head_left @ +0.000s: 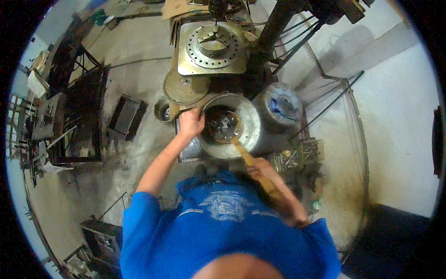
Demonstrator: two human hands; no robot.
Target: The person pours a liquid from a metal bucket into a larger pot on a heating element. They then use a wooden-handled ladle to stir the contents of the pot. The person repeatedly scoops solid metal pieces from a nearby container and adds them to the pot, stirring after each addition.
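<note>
A round metal bucket (251, 120) stands in front of me, with loose metal pieces (225, 122) lying in its bottom. My left hand (190, 122) is closed on the left side of its rim. In my right hand (260, 169), at the near right side of the bucket, is a flat wooden stick (243, 152). The stick slants over the near rim, its far end down among the metal pieces. Its near end runs back along my right forearm.
Beyond the bucket is a machine table (186, 66) carrying a round chuck (213, 45). A round metal disc (179, 88) and a small pot (162, 110) are at the left. A plastic-covered drum (282, 108) stands right. An open box (124, 117) lies on the floor.
</note>
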